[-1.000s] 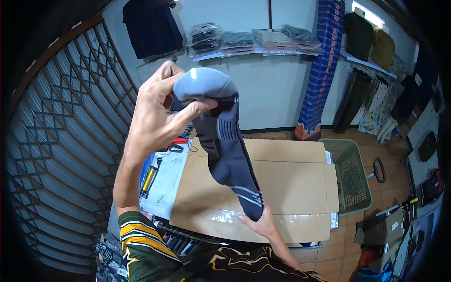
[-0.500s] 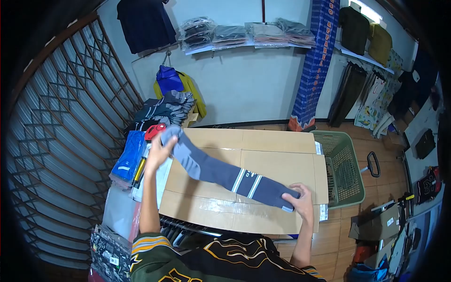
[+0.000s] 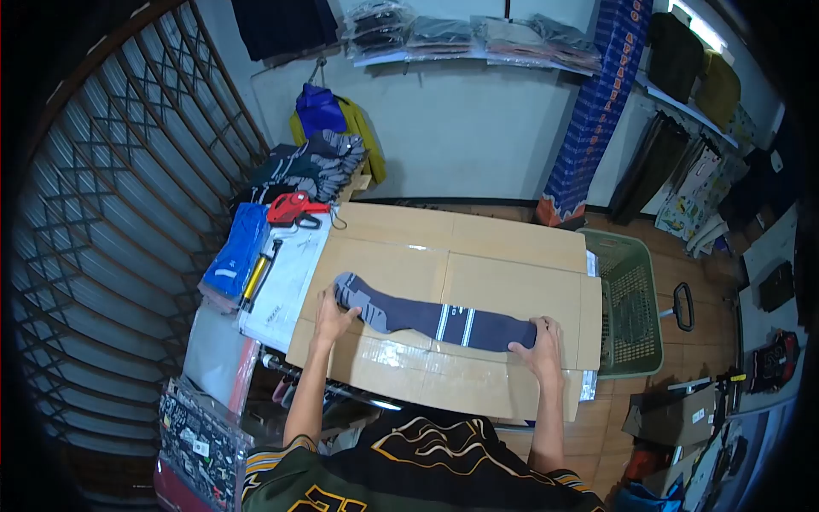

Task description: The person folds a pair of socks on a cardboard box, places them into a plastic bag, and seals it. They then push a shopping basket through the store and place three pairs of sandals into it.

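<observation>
A long dark grey sock (image 3: 418,317) with white stripes across it and lighter grey patches at the foot stretches sideways over the flattened cardboard (image 3: 384,250). My left hand (image 3: 335,316) grips the foot end, thumb on top. At the opposite end, my right hand (image 3: 541,348) holds the cuff, with the thumb above and the fingers partly hidden. The sock appears to lie flat on the cardboard or just over it.
Left of the cardboard are a red tool (image 3: 290,208) with a black handle, a yellow-and-black tool (image 3: 258,275) and blue packaged items (image 3: 232,256). Folded socks (image 3: 320,166) are heaped behind. A green basket (image 3: 655,294) stands at the right.
The sock has come down towards the cardboard and turned from a steep slant to nearly level. My left hand has moved nearer to me and rightwards, uncovering the red tool. The camera view has shifted.
</observation>
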Tool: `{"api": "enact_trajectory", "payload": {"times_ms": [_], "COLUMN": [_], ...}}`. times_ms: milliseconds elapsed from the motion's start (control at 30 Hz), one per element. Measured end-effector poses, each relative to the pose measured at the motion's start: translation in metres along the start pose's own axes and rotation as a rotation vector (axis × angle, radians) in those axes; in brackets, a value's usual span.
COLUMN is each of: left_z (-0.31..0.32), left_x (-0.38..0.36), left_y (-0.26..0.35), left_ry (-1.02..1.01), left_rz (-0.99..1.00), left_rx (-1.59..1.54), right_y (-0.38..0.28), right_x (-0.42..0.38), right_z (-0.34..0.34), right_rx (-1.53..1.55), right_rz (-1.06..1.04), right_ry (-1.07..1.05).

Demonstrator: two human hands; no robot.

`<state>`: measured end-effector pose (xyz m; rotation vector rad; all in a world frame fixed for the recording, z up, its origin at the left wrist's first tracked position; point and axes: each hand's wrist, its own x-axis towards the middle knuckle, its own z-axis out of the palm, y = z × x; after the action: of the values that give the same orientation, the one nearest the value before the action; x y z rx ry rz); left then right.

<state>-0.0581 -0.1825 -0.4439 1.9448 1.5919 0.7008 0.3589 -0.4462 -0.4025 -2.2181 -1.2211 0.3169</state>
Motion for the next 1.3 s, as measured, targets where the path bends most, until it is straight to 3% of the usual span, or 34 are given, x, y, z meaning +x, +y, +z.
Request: {"api": "enact_trajectory", "payload": {"times_ms": [267,433,533,833,1067,1267,1300], "left_z": [-0.005,0.021,0.026,0.021,0.022,0.018,0.019], "left_x": [-0.001,0.019,0.024,0.018,0.018,0.008,0.006], "left_y": [0.029,-0.018,-0.025,-0.002,-0.011,0.0,0.003], "left_ry": [0.068,0.123,0.154,0.185,0.169,0.08,0.115], "left_rz": [-0.129,-0.195,-0.197,-0.158,-0.145,-0.048,-0.032], "left_rx": [0.0,-0.13,-0.12,-0.075,-0.111,-0.275,-0.178], "right_y": [-0.013,0.005,-0.002,0.009,0.005,0.018,0.015], "right_x": [-0.004,-0.001,0.001,0.004,-0.004,-0.006,-0.007], "right_z": [0.002,0.016,0.002,0.013,0.016,0.036,0.034], "right_rx": [0.019,0.119,0.128,0.495,0.219,0.179,0.163], "right_rz": [-0.053,-0.116,0.035,0.156,0.203,0.03,0.019], "right_ry": [0.117,0.196,0.083,0.137,0.14,0.273,0.272]}}
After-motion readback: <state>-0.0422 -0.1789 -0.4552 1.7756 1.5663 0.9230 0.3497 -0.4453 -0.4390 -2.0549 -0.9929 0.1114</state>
